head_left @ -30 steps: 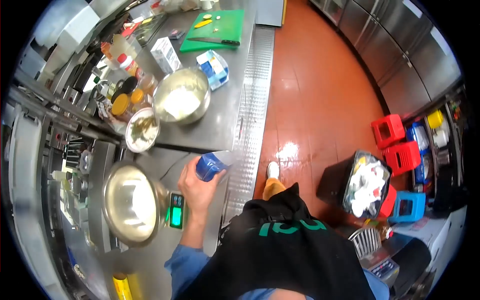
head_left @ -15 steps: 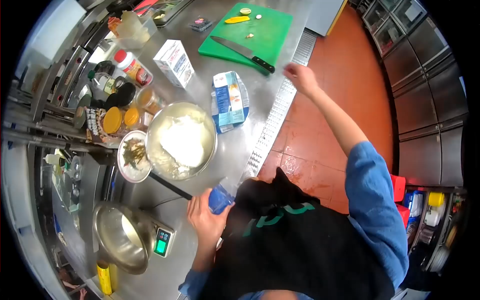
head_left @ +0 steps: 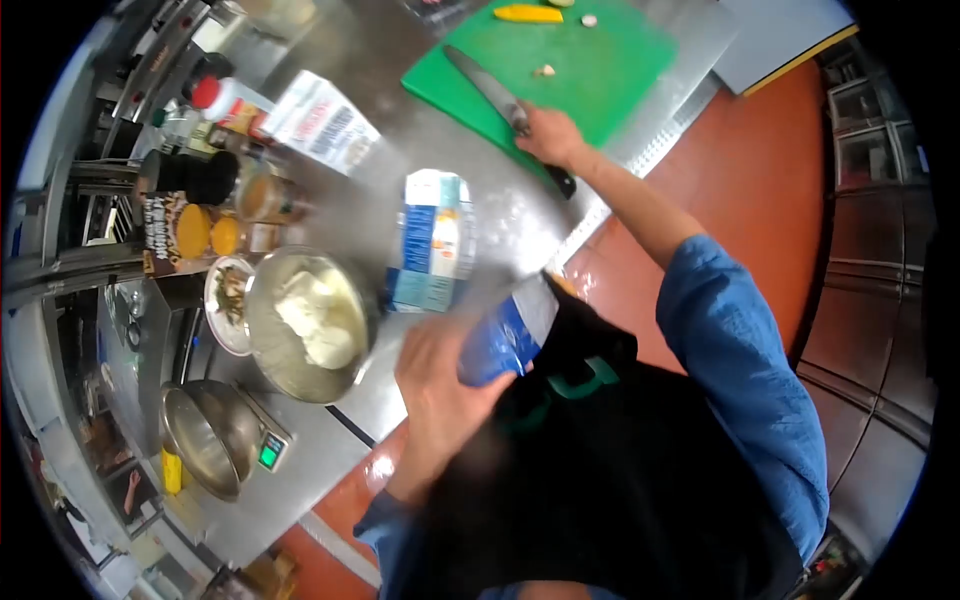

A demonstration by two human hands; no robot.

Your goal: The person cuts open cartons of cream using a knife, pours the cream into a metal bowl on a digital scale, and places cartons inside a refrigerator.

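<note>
My left hand [head_left: 440, 385] is wrapped round a blue package [head_left: 497, 340] with a silvery end, in front of the black apron. My right hand [head_left: 550, 137] is closed on the handle of a large knife [head_left: 485, 85], whose blade lies over the green cutting board [head_left: 600, 70]. On the board are a yellow piece [head_left: 528, 14] and small pale bits. A blue and white package [head_left: 432, 240] lies between my hands. Left of it, a metal bowl [head_left: 275, 355] contains a white, creamy mass [head_left: 318, 320].
A small bowl of food [head_left: 230, 305] touches the metal bowl. Beyond stand a white carton [head_left: 320, 122], a red-capped bottle [head_left: 230, 105] and several jars [head_left: 193, 232]. An empty metal bowl [head_left: 205, 440] sits by a lit scale [head_left: 270, 450] at the lower left.
My right hand, out of view at first, has reached over the counter and closed on the knife handle. My left hand still holds the blue package. The view has turned toward the cutting board.
</note>
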